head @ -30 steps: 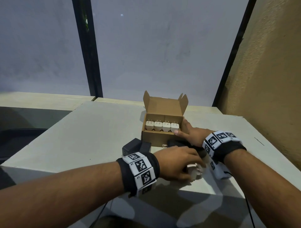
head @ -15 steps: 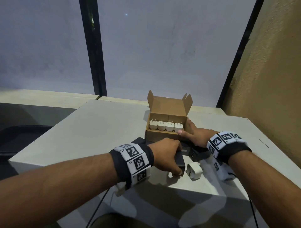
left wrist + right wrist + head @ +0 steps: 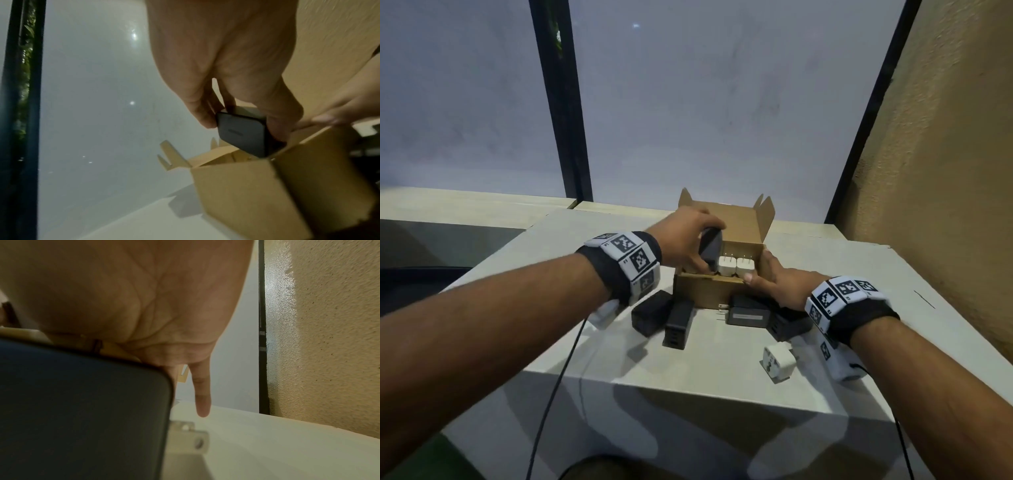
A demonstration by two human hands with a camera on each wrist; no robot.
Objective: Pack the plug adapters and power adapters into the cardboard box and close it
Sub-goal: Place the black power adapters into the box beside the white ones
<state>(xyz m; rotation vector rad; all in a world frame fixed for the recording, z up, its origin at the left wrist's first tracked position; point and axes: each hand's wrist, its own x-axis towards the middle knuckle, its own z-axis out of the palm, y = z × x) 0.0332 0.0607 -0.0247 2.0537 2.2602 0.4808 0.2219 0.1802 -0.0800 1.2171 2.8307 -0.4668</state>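
Observation:
The open cardboard box [image 3: 698, 291] stands on the white table [image 3: 722, 370] with its lid flap up. White plug adapters [image 3: 736, 267] line the front of its inside, prongs up. My left hand [image 3: 705, 253] grips a black power adapter [image 3: 710, 246] from above and holds it partly inside the box's left part, tilted; the left wrist view shows the same black power adapter [image 3: 244, 136] dipping into the box [image 3: 267, 186]. My right hand [image 3: 774, 281] rests against the box's right front corner, thumb on the front rim, fingers straight.
Several black power adapters [image 3: 650, 313] [image 3: 748, 311] lie in front of the box. One white plug adapter [image 3: 779, 361] lies near the table's front edge by my right wrist. A textured wall [image 3: 945, 171] rises on the right. Thin cables hang below both wrists.
My left hand has lifted a black power adapter off the table in front of the box and carried it up into the box's left part. The right hand stays at the box.

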